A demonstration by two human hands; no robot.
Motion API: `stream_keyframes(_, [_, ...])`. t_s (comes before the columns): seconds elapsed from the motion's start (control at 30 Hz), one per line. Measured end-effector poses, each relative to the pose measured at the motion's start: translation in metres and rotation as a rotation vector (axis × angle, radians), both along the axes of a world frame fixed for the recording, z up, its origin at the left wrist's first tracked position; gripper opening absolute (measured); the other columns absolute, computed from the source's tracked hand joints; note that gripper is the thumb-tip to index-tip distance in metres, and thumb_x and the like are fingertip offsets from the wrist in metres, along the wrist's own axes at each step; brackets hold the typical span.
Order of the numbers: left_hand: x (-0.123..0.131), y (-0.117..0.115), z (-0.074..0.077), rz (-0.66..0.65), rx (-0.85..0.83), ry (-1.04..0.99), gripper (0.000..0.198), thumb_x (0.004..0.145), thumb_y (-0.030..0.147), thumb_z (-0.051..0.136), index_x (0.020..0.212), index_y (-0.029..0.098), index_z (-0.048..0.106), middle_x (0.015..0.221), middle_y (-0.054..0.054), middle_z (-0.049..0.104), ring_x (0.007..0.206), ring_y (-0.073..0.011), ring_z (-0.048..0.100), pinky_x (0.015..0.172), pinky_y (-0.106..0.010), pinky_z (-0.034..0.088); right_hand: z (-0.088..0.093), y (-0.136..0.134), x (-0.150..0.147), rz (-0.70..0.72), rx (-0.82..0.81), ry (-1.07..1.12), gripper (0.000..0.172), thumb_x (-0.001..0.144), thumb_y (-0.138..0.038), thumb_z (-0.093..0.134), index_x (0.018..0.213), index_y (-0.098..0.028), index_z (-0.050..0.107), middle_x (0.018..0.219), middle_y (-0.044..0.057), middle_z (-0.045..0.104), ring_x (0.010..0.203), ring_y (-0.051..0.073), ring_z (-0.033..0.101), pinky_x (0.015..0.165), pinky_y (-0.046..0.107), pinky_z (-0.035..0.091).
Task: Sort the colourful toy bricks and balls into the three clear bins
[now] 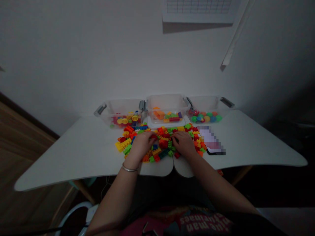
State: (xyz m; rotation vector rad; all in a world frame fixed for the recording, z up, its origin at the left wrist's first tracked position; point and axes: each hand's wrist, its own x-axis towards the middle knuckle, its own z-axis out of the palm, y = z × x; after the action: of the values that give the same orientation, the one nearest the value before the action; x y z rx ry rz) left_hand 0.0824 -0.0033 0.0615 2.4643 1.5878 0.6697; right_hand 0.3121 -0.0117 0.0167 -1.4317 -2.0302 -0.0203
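Left hand (pixel 142 144), a bangle (pixel 129 169) at its wrist: fingers bent and partly closed at a red brick (pixel 154 137); whether it is grasped cannot be told. Right hand (pixel 184 143): fingers curled down among the bricks, their grip likewise indeterminate. Bricks (pixel 163 143), many-coloured, lie in a loose pile between and around both hands, mid-table. Right of the pile: a phone (pixel 211 139), its screen pixelated. Far side of the table (pixel 86 147): left bin (pixel 118 104), middle bin (pixel 167 101) and right bin (pixel 206 101), clear-walled, each containing coloured pieces.
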Motion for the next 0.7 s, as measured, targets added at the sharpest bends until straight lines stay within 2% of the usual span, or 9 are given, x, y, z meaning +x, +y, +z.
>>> stream_keyframes(0.1, [0.003,0.003,-0.006,0.029,-0.034,-0.219,0.024,0.087,0.014,0.056,0.104,0.021,0.071,0.104,-0.006,0.076,0.096,-0.0206,0.070,0.088,-0.034,0.055,0.000,0.000,0.000,0.002,-0.004,0.000,0.019,0.091,-0.019,0.055,0.089,-0.021,0.073,0.104,0.008,0.076,0.099,0.024,0.066,0.095,0.041,0.047])
stream_keyframes(0.2, [0.010,0.003,-0.007,0.060,-0.078,-0.294,0.026,0.084,0.009,0.057,0.104,0.019,0.069,0.100,-0.006,0.075,0.092,-0.0201,0.070,0.087,-0.034,0.056,-0.001,0.001,0.000,0.000,-0.006,0.005,0.018,0.090,-0.019,0.055,0.089,-0.021,0.073,0.104,0.008,0.076,0.100,0.025,0.066,0.096,0.042,0.046])
stream_keyframes(0.27, [0.015,0.002,-0.006,0.046,-0.102,-0.293,0.027,0.082,0.008,0.059,0.105,0.018,0.069,0.101,-0.007,0.075,0.094,-0.0207,0.070,0.089,-0.035,0.055,-0.001,0.001,0.000,-0.006,-0.010,0.008,0.018,0.090,-0.019,0.055,0.091,-0.021,0.073,0.103,0.008,0.076,0.100,0.025,0.067,0.096,0.042,0.047])
stream_keyframes(0.37, [0.023,0.003,-0.005,-0.042,-0.120,-0.260,0.026,0.084,0.008,0.056,0.103,0.019,0.069,0.103,-0.007,0.075,0.097,-0.0212,0.070,0.091,-0.036,0.055,-0.002,0.001,0.000,-0.013,-0.018,0.027,0.021,0.089,-0.019,0.056,0.102,-0.021,0.073,0.105,0.009,0.075,0.102,0.025,0.067,0.096,0.042,0.047])
stream_keyframes(0.53, [0.036,0.003,-0.006,-0.207,-0.114,-0.081,0.026,0.087,0.010,0.052,0.099,0.022,0.071,0.104,-0.006,0.075,0.100,-0.0215,0.068,0.093,-0.035,0.053,-0.003,0.001,0.000,0.049,0.013,0.051,0.039,0.086,-0.019,0.062,0.124,-0.021,0.067,0.120,0.010,0.073,0.113,0.026,0.064,0.101,0.044,0.046])
stream_keyframes(0.6, [0.040,0.002,-0.005,-0.235,-0.100,-0.042,0.025,0.089,0.013,0.051,0.101,0.023,0.071,0.106,-0.006,0.074,0.100,-0.0216,0.068,0.093,-0.036,0.053,-0.002,0.002,0.001,0.088,0.018,0.051,0.034,0.086,-0.018,0.063,0.119,-0.023,0.069,0.117,0.008,0.074,0.111,0.025,0.065,0.101,0.044,0.046])
stream_keyframes(0.7, [0.041,0.001,-0.006,-0.261,-0.063,-0.091,0.029,0.090,0.010,0.048,0.105,0.022,0.070,0.111,-0.007,0.071,0.104,-0.0198,0.066,0.096,-0.034,0.053,0.000,0.002,0.001,0.122,0.026,0.075,0.021,0.088,-0.016,0.062,0.103,-0.024,0.074,0.109,0.006,0.076,0.105,0.024,0.067,0.099,0.043,0.048])
